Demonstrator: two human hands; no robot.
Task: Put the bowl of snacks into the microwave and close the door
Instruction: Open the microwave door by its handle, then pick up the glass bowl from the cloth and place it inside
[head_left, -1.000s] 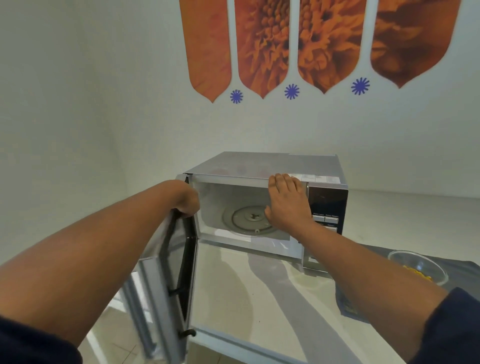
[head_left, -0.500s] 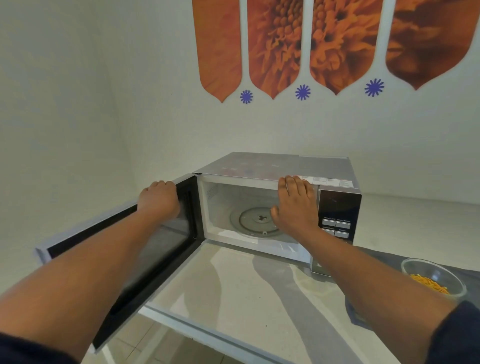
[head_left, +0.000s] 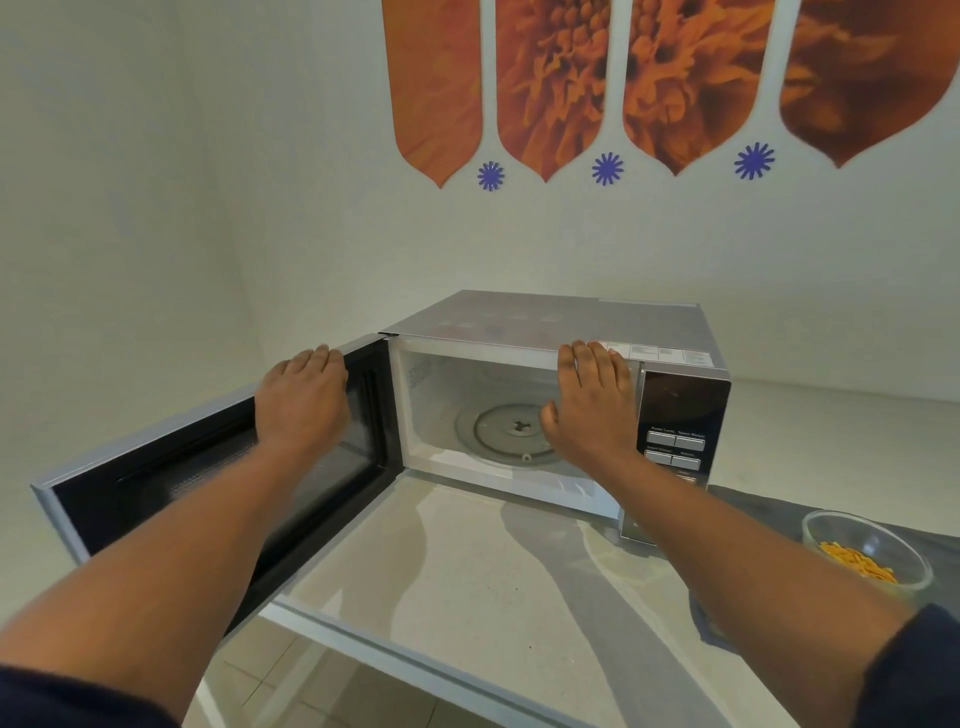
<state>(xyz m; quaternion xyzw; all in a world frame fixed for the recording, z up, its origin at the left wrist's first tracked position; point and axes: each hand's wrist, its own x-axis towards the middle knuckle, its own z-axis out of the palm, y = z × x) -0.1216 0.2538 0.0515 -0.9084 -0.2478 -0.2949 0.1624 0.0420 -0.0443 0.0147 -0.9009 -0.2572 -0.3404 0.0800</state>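
Observation:
A silver microwave stands on a pale counter with its cavity open and a glass turntable inside. Its dark-lined door is swung wide to the left. My left hand lies over the door's top edge near the hinge, fingers curled on it. My right hand rests flat against the cavity's upper right frame, fingertips on the top edge. A clear glass bowl with orange snacks sits at the far right, apart from both hands.
The bowl stands on a grey cloth right of the microwave. The control panel is beside my right hand. The counter ends at a front edge with tiled floor below. White walls close the corner behind and to the left.
The door has swung from half open to wide open on the left, with my left hand moving along on it. My right hand has stayed on the microwave's front.

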